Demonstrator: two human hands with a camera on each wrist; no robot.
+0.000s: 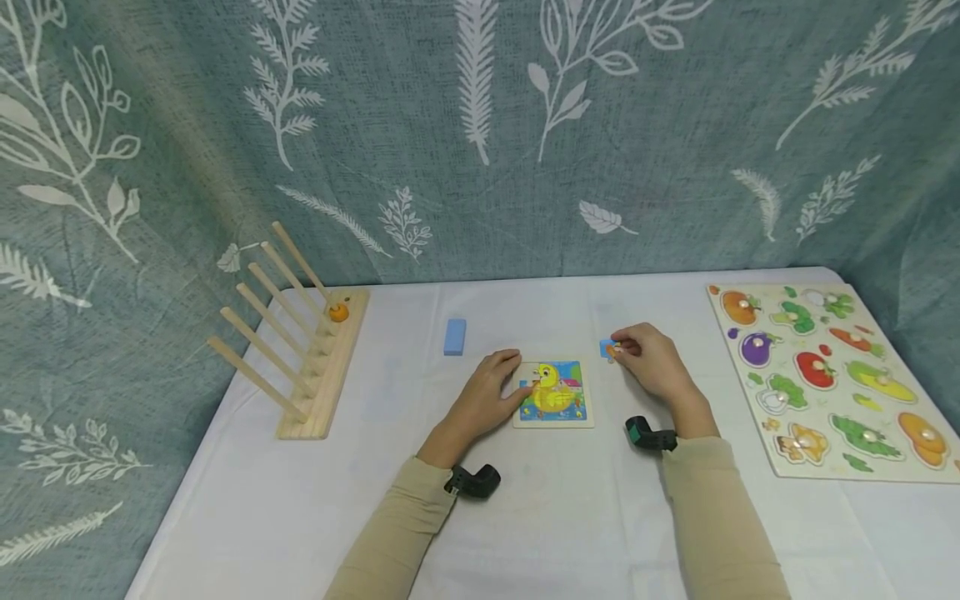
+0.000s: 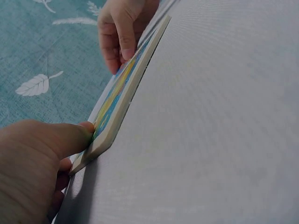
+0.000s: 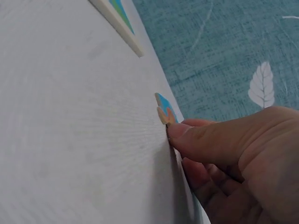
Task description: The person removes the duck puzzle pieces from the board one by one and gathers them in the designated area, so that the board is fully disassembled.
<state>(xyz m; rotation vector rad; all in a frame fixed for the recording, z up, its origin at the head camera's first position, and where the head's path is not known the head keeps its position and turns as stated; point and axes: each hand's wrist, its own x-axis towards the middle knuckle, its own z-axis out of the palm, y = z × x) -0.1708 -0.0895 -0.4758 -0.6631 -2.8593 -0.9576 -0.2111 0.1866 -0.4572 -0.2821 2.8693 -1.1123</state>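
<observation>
A square duck puzzle (image 1: 558,412) lies flat on the white table, its wooden edge (image 2: 126,100) facing the left wrist camera. My left hand (image 1: 480,402) holds its left side; in the left wrist view that hand (image 2: 28,158) has its thumb on top, with the other fingers partly hidden at the corner. To the right of the puzzle, my right hand (image 1: 658,367) pinches a small blue and orange puzzle piece (image 1: 605,347) between thumb and fingers. In the right wrist view the piece (image 3: 163,103) shows beyond the thumb tip of this hand (image 3: 247,154), low over the table.
A blue block (image 1: 454,337) lies behind and left of the puzzle. At the left is a wooden rack (image 1: 337,367) with several slanted pegs and an orange bead (image 1: 339,312). A large vegetable puzzle board (image 1: 817,417) is at the right; a patterned curtain (image 1: 525,208) hangs behind.
</observation>
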